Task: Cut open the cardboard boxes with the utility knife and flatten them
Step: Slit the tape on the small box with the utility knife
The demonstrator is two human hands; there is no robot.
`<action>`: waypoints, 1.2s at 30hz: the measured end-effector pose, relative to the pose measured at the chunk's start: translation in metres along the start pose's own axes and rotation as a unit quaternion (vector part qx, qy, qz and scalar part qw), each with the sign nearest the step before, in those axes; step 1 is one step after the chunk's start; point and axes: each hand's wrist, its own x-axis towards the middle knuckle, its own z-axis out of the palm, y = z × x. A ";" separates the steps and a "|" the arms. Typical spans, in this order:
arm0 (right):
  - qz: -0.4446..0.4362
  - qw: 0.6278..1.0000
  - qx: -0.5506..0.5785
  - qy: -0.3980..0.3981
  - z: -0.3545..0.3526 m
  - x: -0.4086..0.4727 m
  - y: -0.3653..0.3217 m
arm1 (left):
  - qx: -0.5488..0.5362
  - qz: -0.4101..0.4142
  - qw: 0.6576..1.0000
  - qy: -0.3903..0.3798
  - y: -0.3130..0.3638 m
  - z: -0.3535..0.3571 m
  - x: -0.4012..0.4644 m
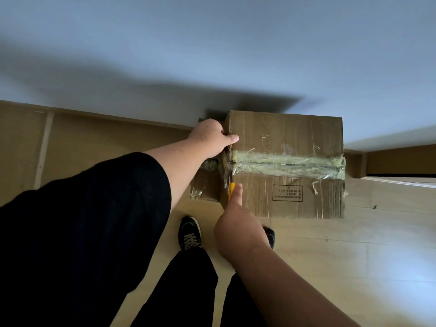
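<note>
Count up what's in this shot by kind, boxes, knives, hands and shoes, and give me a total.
Cardboard box: 1
Utility knife, yellow handle: 1
Hands: 2, left hand and right hand
Shoes: 2, left shoe and right shoe, partly hidden
Total: 6

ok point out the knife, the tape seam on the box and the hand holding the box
knife (pixel 232 188), head view, on its yellow handle.
tape seam (pixel 286 164), head view, mid-strip on the box top.
left hand (pixel 211 135), head view, on its back, gripping the box corner.
</note>
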 end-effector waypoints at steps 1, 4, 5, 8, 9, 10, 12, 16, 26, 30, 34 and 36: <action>-0.001 1.000 0.002 0.001 0.001 -0.001 0.000 | -0.001 -0.001 1.000 0.000 0.000 -0.001 0.000; 0.006 1.000 0.007 0.001 0.004 -0.003 0.000 | -0.002 -0.002 1.000 0.002 0.000 -0.001 -0.001; 0.008 1.000 0.005 0.000 0.006 -0.005 0.000 | -0.003 -0.002 1.000 0.003 0.000 -0.001 -0.001; 0.009 1.000 -0.007 -0.008 0.015 -0.009 0.003 | -0.004 -0.005 1.000 0.002 0.000 -0.003 -0.003; 0.007 1.000 -0.014 -0.009 0.017 -0.009 0.005 | -0.004 -0.006 1.000 -0.001 0.000 -0.003 -0.003; 0.006 1.000 -0.020 -0.006 0.017 -0.008 0.007 | -0.005 -0.005 1.000 -0.001 0.001 -0.004 -0.004; -0.007 1.000 -0.026 0.011 0.015 -0.010 0.013 | -0.016 -0.006 1.000 -0.004 0.000 -0.004 -0.004; -0.083 0.992 -0.067 0.063 -0.008 -0.023 0.035 | -0.064 0.000 0.998 -0.028 -0.013 0.000 -0.013; -0.168 0.930 -0.280 0.167 -0.105 0.028 0.059 | -0.230 -0.057 0.967 -0.096 -0.068 0.022 -0.078; -0.216 0.907 -0.327 0.153 -0.115 0.044 0.059 | -0.243 -0.059 0.962 -0.108 -0.066 0.031 -0.084; -0.235 0.905 -0.332 0.126 -0.123 0.054 0.069 | -0.206 -0.054 0.973 -0.086 -0.054 0.043 -0.085; -0.241 0.904 -0.331 0.121 -0.128 0.058 0.070 | -0.180 -0.037 0.981 -0.066 -0.045 0.045 -0.086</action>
